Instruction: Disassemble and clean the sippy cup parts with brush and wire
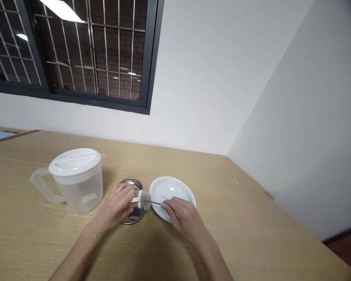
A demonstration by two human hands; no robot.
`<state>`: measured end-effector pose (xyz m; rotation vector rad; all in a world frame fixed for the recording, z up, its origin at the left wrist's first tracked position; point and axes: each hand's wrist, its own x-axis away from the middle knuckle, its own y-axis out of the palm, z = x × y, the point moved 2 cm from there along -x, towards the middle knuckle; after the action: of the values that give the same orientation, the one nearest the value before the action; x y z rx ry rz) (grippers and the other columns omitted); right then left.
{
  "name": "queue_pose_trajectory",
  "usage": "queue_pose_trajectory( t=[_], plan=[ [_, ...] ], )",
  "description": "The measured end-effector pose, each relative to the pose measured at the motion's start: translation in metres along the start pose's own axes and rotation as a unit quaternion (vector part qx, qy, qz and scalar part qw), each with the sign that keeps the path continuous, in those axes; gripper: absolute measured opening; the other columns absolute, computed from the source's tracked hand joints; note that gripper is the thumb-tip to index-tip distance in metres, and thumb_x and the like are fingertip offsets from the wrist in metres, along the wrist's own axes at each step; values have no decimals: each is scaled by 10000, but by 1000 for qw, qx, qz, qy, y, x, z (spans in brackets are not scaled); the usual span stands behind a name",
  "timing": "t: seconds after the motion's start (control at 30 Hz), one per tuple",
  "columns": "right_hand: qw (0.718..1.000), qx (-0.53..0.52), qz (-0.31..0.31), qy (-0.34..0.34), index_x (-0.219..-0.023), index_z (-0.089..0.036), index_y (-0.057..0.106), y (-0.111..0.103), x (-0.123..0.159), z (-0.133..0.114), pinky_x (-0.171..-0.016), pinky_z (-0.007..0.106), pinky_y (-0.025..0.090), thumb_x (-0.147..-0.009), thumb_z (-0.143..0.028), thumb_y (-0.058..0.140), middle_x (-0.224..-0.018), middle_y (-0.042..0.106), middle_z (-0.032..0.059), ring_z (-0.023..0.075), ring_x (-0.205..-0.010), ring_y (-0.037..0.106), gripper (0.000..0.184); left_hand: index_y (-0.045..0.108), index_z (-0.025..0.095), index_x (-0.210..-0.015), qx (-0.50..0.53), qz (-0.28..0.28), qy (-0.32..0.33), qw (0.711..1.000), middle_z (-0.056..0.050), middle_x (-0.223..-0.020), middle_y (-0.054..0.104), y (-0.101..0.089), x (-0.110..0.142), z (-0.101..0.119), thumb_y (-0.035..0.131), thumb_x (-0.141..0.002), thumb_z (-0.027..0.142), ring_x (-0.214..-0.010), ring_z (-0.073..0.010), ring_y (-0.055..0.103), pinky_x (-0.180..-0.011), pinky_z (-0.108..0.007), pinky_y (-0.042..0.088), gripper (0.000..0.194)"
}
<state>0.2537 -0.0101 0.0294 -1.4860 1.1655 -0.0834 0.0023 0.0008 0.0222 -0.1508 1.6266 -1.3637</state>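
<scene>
My left hand (118, 203) is closed around a small clear jar with a white collar (140, 199). The jar lies tipped on its side, its mouth facing right. Between the fingertips of my right hand (183, 214) is a thin dark rod with a light blue part (156, 203), and its far end reaches the jar's mouth. A round, shiny metal dish (137, 215) lies below my left hand, partly covered by it. Just under my right hand sits a white plate (158, 186); what the jar contains cannot be made out.
A lidded translucent pitcher (80, 187) stands on the left, handle outward. A thin pale strand (236, 179) lies on the wooden table (251, 234) toward the right. Behind the table are a white wall (204, 78) and a barred window (105, 47).
</scene>
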Motion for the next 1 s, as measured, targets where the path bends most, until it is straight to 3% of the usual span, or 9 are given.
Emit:
queue_pose_trajectory(
  t=[0.17, 0.43, 0.6, 0.7, 0.83, 1.0],
  plan=[
    [995, -49, -50, 72, -817, -203, 636, 7, 0, 4, -642, 255, 395, -1010, -255, 457, -763, 672, 15, 150, -691, 587, 268, 508, 217, -1001, -23, -9, 13, 1000, -59, -1175, 644, -2, -1, 0, 529, -763, -17, -1096, -249, 552, -914, -390, 421, 334],
    [1000, -16, 26, -1, -874, -190, 665, 18, 0, 1, -583, 248, 339, -1005, -236, 440, -688, 630, 17, 136, -605, 540, 264, 522, 195, -1103, -65, 31, 34, 997, -95, -1182, 647, 2, 2, 3, 505, -873, 72, -1045, -269, 532, -919, -438, 397, 262],
    [999, 14, 37, 9, -811, -190, 635, 14, -1, -4, -567, 256, 336, -1016, -246, 403, -648, 610, 12, 135, -566, 521, 315, 528, 203, -1058, -55, 32, 11, 998, -84, -1178, 645, 1, -1, 8, 490, -873, 64, -1034, -257, 531, -924, -433, 398, 235],
    [996, 79, 24, 17, -762, -198, 606, 11, -2, -4, -609, 275, 361, -1012, -253, 412, -659, 609, 20, 161, -622, 539, 321, 531, 204, -985, -31, 1, -13, 999, -76, -1145, 651, 2, -2, 9, 495, -776, 2, -1031, -255, 544, -902, -412, 421, 293],
    [995, 98, -7, -10, -859, -204, 616, 8, -2, -4, -755, 317, 417, -1004, -237, 434, -777, 640, 45, 200, -774, 570, 235, 542, 211, -970, -15, -19, -46, 999, -69, -1118, 653, 4, -1, 5, 515, -733, -4, -1046, -260, 560, -904, -406, 436, 321],
    [996, 20, -65, 62, -826, -206, 603, 9, 0, -5, -584, 257, 356, -1017, -278, 401, -723, 631, 9, 149, -635, 547, 287, 533, 221, -1058, 7, -15, -27, 1000, -63, -1220, 632, 0, 1, -3, 530, -769, -4, -1128, -243, 546, -951, -385, 431, 366]
  ],
)
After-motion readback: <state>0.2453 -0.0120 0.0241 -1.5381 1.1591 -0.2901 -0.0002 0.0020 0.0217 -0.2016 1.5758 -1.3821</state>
